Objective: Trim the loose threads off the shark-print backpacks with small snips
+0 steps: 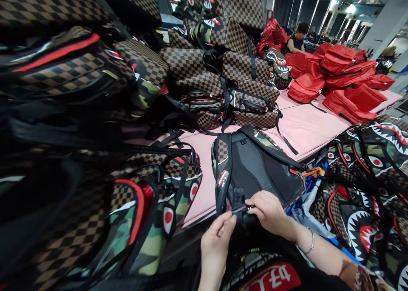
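A backpack (255, 163) lies with its padded black back panel up and its shoulder straps spread along the sides. Brown checks and camouflage show at its edges. At its near end, my left hand (218, 235) pinches one end of a thin dark strip. My right hand (267, 212) is closed on the same strip a little to the right, thumb against fingers. The strip is stretched between the two hands; whether it is a strap or a zip edge is too small to tell. A bracelet circles my right wrist.
Checked and camouflage backpacks (172, 197) crowd the left, with more piled at the back. Red bags (347, 69) cover the far right of the pink table (306, 129). Shark-mouth backpacks (360, 223) are stacked at right. A person (298, 38) is beyond the table.
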### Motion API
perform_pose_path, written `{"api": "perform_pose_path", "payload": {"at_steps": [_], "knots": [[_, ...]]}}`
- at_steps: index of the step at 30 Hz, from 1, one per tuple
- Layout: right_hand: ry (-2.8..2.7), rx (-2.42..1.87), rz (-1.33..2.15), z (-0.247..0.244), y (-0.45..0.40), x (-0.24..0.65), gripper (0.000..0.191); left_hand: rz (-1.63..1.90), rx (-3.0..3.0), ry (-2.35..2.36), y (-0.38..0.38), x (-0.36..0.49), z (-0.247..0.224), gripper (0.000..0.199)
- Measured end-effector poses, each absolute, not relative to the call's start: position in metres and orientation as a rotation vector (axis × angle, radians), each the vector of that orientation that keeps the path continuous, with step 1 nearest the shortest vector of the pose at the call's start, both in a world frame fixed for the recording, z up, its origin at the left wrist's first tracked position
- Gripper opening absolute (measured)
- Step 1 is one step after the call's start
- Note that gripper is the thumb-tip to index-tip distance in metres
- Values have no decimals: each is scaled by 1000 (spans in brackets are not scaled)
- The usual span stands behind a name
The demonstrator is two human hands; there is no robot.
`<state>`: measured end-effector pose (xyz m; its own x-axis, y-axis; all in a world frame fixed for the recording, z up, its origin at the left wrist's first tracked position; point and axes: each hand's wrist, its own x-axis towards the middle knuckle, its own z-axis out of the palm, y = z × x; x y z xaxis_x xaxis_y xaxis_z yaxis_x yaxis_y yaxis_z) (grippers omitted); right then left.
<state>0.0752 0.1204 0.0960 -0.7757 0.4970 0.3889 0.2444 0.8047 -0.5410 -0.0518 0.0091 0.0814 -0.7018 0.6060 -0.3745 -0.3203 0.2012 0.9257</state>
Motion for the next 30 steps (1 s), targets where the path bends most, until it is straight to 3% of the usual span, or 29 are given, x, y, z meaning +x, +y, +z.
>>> {"api": "perform_pose_path", "payload": {"at_steps": [7, 12, 16, 19, 21, 24, 30], "knots": [[-2431, -563, 763, 98, 117, 74, 23, 1550, 389, 1810, 7, -52, 74, 36], [-2192, -617, 1194, 102, 115, 77, 14, 1635, 235, 1435, -22, -79, 78, 37], [-1875, -774, 1512, 89, 126, 73, 15, 1757, 313, 1222, -32, -115, 90, 57], [-1760, -761, 1686, 75, 141, 62, 18, 1723, 399, 1492, -1, -133, 82, 39], [-1765, -780, 1765, 69, 151, 53, 19, 1636, 344, 1663, 28, -139, 67, 44], [-1932, -844, 1623, 67, 168, 41, 15, 1575, 312, 1635, 62, -142, 44, 50], [-2407, -687, 799, 76, 212, 12, 15, 1507, 325, 1409, 72, -145, 34, 51]]}}
